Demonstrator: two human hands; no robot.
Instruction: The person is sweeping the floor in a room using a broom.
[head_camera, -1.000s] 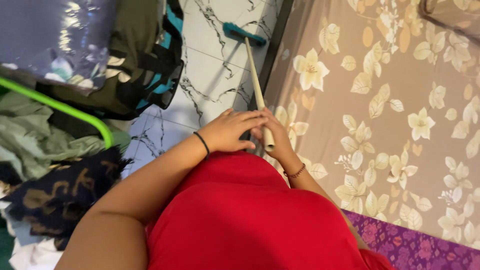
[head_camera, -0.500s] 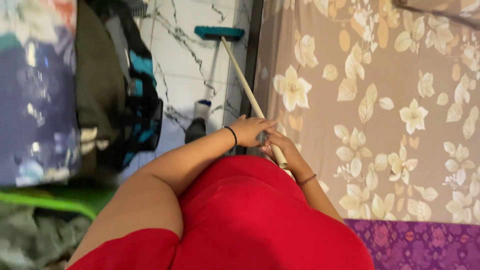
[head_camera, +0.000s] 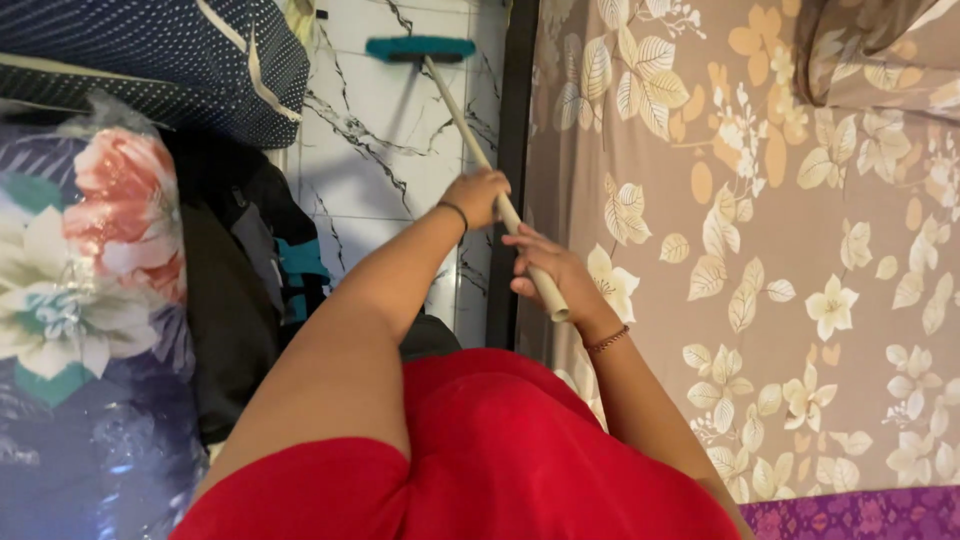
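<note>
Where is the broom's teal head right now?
In the head view, the teal broom head sits top centre on the marble floor, between the dotted bag and the bed.

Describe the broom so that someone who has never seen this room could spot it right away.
Find the strip of white marble-veined floor tiles between the piled bags and the floral bedsheet. On it stands the long pale-handled broom, gripped by both hands. Its flat teal brush head is the only teal bar on the tiles.

Home bedroom, floral bedsheet (head_camera: 760, 200), marble floor (head_camera: 390, 130)
</note>
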